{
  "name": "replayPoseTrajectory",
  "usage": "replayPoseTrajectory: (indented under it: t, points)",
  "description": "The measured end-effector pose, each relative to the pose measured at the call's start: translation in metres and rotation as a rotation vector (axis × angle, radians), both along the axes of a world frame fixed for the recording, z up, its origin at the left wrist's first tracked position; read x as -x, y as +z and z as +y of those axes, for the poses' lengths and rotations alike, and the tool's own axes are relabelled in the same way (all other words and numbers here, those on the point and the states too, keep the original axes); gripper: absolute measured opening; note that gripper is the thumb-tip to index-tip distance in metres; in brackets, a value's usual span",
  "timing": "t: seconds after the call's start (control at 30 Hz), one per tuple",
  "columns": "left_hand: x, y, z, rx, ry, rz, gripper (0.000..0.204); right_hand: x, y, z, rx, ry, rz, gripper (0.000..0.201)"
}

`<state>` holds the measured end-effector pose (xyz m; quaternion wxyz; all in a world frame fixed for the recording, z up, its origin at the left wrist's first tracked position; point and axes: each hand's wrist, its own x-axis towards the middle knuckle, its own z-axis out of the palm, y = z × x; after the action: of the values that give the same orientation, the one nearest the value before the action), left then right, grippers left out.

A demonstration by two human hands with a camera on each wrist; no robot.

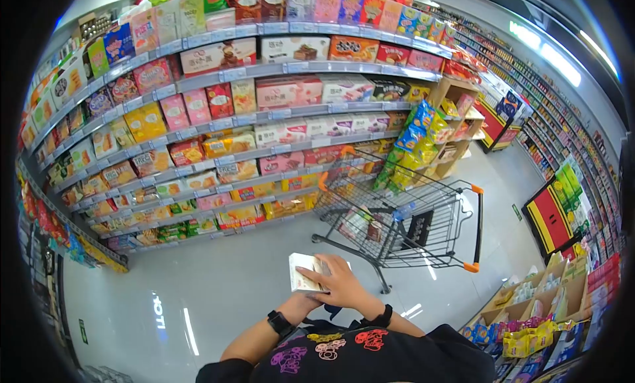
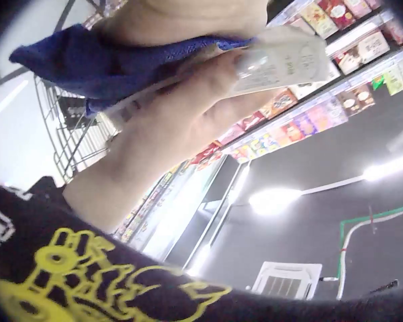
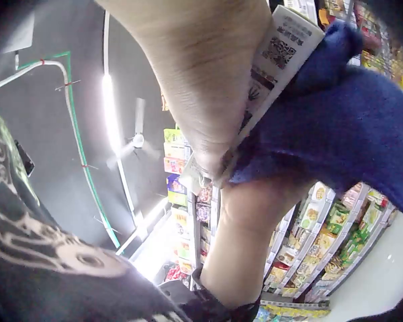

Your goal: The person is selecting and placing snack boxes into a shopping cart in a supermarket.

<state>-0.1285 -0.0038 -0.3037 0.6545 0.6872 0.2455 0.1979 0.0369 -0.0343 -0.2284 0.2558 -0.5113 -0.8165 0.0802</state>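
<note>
A small flat white box [image 1: 299,266] is held between both hands in front of the person's body. My left hand [image 1: 301,306] grips its near end from below and is mostly hidden. My right hand [image 1: 342,284] lies across the top, with fingers over the box's face. In the left wrist view a fingernail presses against the printed side of the box [image 2: 285,67]. A QR code shows on the box's edge [image 3: 282,52] in the right wrist view. Dark blue cloth [image 3: 322,127] hangs at the hands, against the box.
A wire shopping cart [image 1: 423,217] with orange corners stands just ahead to the right, a few items inside. Shelves of packaged snacks [image 1: 288,92] curve across the front. Bins of bagged goods [image 1: 536,303] stand at the right. Grey glossy floor [image 1: 218,284] lies between.
</note>
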Motion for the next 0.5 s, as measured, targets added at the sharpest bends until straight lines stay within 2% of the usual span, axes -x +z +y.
replayPoseTrajectory:
  t: [0.1,0.13,0.2,0.27,0.3,0.33,0.4,0.43,0.5]
  points:
    - [-0.045,0.001,-0.022,-0.010,-0.054,0.023,0.036,-0.044,0.008,-0.025,0.000,-0.013,-0.013,0.063]
    - [-0.066,-0.006,-0.027,0.284,-0.024,-0.122,0.037,-0.062,0.009,-0.036,0.004,-0.056,-0.027,0.063]
    - [-0.123,-0.049,-0.024,0.867,0.048,-0.393,0.040,-0.097,0.006,-0.060,0.004,-0.136,-0.048,0.062]
    - [-0.168,-0.046,-0.031,1.457,0.141,-0.648,0.043,-0.134,-0.002,-0.084,0.049,-0.218,-0.024,0.063]
    - [-0.183,-0.046,-0.032,1.445,0.153,-0.584,0.053,-0.151,-0.006,-0.097,0.077,-0.258,-0.012,0.064]
    - [-0.195,-0.031,-0.035,1.443,0.154,-0.527,0.053,-0.166,-0.011,-0.109,0.116,-0.305,0.042,0.065]
    - [-0.218,-0.015,-0.043,1.396,0.130,-0.610,0.051,-0.195,-0.018,-0.130,0.186,-0.400,0.149,0.067]
    - [-0.232,-0.012,-0.047,1.386,0.131,-0.640,0.044,-0.208,-0.019,-0.139,0.179,-0.421,0.148,0.069]
    - [-0.261,-0.031,-0.049,1.305,0.175,-0.671,0.038,-0.231,-0.023,-0.158,0.169,-0.472,0.183,0.068]
